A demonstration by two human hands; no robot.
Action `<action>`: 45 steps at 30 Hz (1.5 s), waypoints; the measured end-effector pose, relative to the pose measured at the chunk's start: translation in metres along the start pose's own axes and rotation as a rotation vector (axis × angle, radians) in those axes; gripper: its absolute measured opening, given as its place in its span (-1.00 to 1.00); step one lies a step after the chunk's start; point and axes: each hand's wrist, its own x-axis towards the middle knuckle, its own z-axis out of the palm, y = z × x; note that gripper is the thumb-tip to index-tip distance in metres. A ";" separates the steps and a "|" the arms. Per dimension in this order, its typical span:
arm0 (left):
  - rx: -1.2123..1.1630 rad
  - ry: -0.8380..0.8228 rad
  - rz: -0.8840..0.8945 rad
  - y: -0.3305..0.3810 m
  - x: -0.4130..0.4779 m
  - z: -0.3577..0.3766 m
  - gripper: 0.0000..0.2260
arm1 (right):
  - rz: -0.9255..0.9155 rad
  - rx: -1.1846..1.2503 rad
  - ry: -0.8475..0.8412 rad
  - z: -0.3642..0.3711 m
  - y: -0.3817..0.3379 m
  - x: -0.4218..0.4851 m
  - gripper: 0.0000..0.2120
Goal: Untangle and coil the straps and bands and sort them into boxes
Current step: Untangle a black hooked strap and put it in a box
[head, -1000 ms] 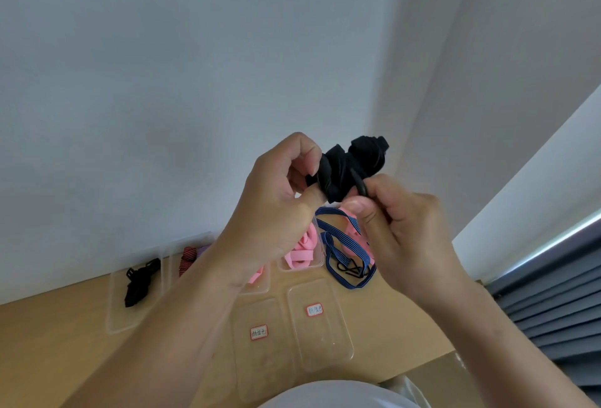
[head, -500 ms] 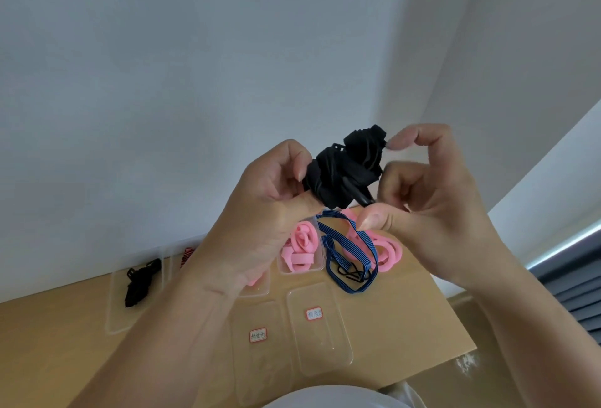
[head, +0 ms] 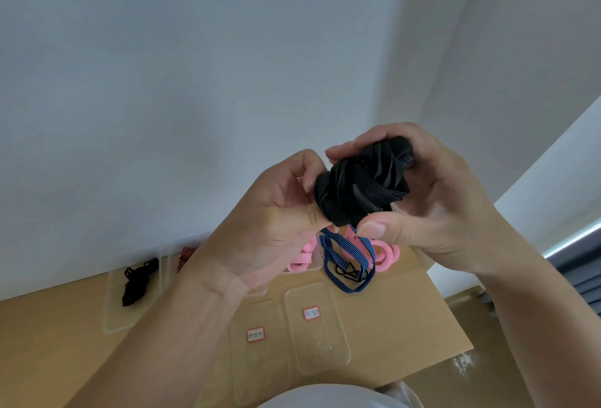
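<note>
1. Holding the black band bunched in mid-air above the table, the left hand pinches its 8 o'clock end; the right hand curls over the 2 o'clock end, thumb beneath.
2. Better to tease one loose end free gently — yanking would likely tighten the tangle.
3. Its long axis runs from 8 to 2 o'clock.

Worktop in front of you: light wood, matt, far edge against the wall, right end cut square. Wall behind it is plain pale grey and meets a second wall at a corner up to your right. Lower right: a white panel, then dark horizontal slats with a bright strip along their top. Brown floor lies past the worktop's end, with a white scuff on it. A white garment shows at the bottom edge.
</note>
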 end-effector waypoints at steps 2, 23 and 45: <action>-0.001 -0.021 -0.041 0.001 -0.002 -0.001 -0.49 | 0.012 0.016 -0.026 -0.001 0.000 0.002 -0.38; 0.328 0.463 0.101 -0.002 -0.004 0.000 -0.69 | -0.100 -0.323 0.305 0.018 0.032 -0.007 -0.36; 0.361 0.564 0.117 -0.043 -0.056 0.016 -0.54 | -0.148 -0.389 0.312 0.046 0.065 -0.052 -0.40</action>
